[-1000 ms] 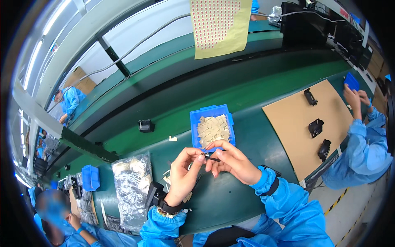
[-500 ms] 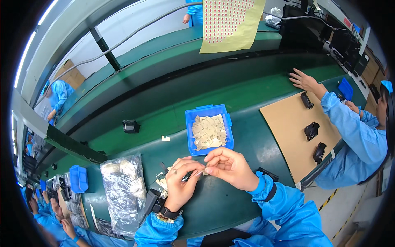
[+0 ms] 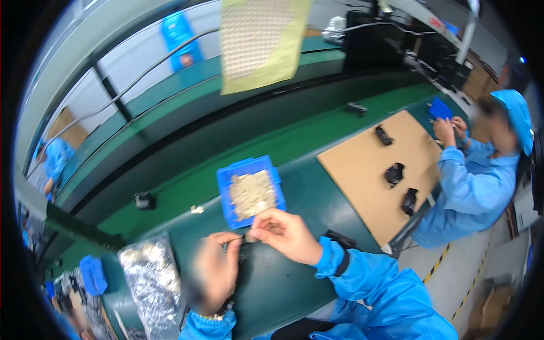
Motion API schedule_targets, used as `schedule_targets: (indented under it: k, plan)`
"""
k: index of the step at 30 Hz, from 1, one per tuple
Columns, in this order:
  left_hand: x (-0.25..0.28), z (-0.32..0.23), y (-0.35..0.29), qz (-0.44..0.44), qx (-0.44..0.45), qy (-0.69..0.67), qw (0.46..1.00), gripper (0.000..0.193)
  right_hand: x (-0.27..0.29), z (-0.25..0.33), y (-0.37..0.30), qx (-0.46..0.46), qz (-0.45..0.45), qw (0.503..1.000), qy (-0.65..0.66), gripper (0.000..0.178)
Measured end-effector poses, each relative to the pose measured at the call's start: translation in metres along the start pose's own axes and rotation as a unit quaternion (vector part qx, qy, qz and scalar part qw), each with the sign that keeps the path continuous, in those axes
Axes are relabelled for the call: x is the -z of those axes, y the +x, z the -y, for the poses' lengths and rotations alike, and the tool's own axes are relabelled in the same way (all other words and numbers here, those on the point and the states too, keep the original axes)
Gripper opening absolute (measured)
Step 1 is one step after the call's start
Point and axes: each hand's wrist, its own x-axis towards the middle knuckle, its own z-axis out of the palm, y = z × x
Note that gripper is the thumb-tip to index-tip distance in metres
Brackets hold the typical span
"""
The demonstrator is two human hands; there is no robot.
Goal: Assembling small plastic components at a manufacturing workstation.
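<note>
My right hand (image 3: 288, 235) is closed, thumb and fingertips pinching a small beige piece (image 3: 250, 236) just in front of the blue bin. Close on its left, my left hand (image 3: 215, 272) is partly blurred. Its thumb and forefinger come together near that piece; whatever they hold does not show clearly. The blue bin (image 3: 224, 195) sits beyond both hands, heaped with small flat beige pieces (image 3: 252, 192). To the left of my left hand lies a clear plastic bag (image 3: 152, 277) with pale contents.
A brown board (image 3: 357, 161) at right bears three black parts (image 3: 395, 174). A co-worker (image 3: 476, 175) sits beyond it, hands near a blue tray (image 3: 439, 109). Black parts (image 3: 145, 200) (image 3: 356, 109) rest on the green strip. A yellow sheet (image 3: 258, 51) hangs ahead.
My view has turned right, shifting the scene leftward. The co-worker's reaching hand has drawn back toward the blue tray, and a black part now shows on the green strip. My hands remain close together.
</note>
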Motion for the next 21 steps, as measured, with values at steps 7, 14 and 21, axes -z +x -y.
schedule_targets:
  k: [7,14,21]
  plan:
    - [-0.005,0.028,-0.001,-0.039,0.134,-0.205,0.969,0.008,0.034,0.007,0.023,0.05,-0.161,0.944,-0.282,0.028]
    - [-0.004,0.027,-0.003,-0.043,0.114,-0.257,0.959,0.007,0.095,0.059,-0.022,0.182,-0.372,0.734,-0.539,0.038]
    - [0.004,0.004,-0.005,0.02,0.071,-0.164,0.984,0.006,0.216,0.067,-0.081,-0.092,-0.375,0.504,-0.772,0.034]
